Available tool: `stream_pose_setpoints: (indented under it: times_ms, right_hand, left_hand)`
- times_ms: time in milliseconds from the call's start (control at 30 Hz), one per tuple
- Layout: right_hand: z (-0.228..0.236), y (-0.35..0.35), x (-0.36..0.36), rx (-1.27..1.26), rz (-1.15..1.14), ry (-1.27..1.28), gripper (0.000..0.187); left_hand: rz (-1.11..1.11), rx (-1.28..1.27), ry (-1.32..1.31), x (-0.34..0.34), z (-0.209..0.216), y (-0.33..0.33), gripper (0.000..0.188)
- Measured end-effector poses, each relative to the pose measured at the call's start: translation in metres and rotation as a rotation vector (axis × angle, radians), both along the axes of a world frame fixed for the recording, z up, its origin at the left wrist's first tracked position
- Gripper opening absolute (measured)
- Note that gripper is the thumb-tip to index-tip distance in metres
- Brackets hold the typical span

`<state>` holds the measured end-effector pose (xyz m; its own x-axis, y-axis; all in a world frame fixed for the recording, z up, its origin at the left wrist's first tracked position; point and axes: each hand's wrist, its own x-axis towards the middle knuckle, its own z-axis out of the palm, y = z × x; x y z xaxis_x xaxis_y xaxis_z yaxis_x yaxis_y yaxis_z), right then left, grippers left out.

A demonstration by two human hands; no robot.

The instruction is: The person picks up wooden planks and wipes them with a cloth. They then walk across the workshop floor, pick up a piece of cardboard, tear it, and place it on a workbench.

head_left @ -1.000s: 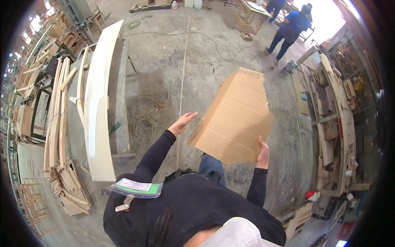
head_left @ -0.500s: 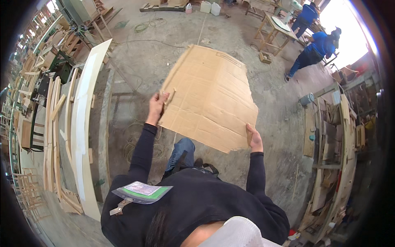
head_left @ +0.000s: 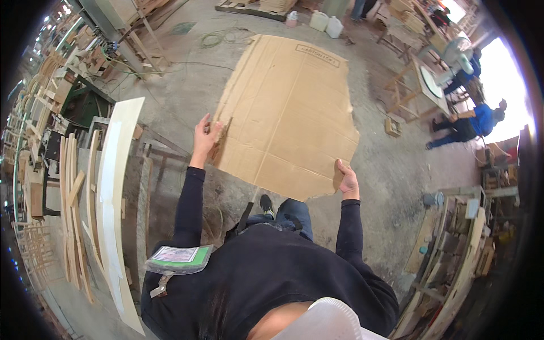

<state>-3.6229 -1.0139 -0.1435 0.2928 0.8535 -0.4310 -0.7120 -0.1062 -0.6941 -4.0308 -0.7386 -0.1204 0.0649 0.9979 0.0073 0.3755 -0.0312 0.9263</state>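
A large flat sheet of brown cardboard [head_left: 283,119] with creases and ragged edges is held out in front of me, above the floor. My right hand [head_left: 347,180] grips its near right corner, thumb on top and the other fingers hidden beneath. At the left edge, by a torn fold, my left hand [head_left: 205,141] holds the sheet more loosely. Some of its fingers are raised beside the edge, and the sheet partly hides its grip.
Long wooden strips [head_left: 71,209] and a pale board [head_left: 113,198] stand at my left. A shelf rack with wood pieces [head_left: 447,249] is at my right. Far right are a wooden table [head_left: 416,90] and people in blue [head_left: 481,120]. Plastic jugs [head_left: 334,26] and a coiled hose [head_left: 214,38] lie ahead.
The view has turned left, with the people and table shifting right. The cardboard has moved slightly farther out, and my left hand's fingers have loosened at its edge. My feet have stepped.
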Motion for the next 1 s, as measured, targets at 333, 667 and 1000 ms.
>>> stream_pose_setpoints:
  times_ms: [333,667,1000]
  right_hand:
    - [-0.013,0.307,0.027,0.116,0.244,0.173,0.038]
    - [-0.003,0.663,-0.036,0.025,0.643,0.313,0.041]
    - [0.026,0.973,-0.104,0.107,0.8,0.382,0.044]
  left_hand:
    - [-0.308,-0.051,0.164,0.131,-0.012,0.205,0.098]
    - [-0.099,-0.239,0.639,0.159,0.044,0.409,0.112]
    - [-0.079,-0.032,0.387,0.102,0.053,0.701,0.09]
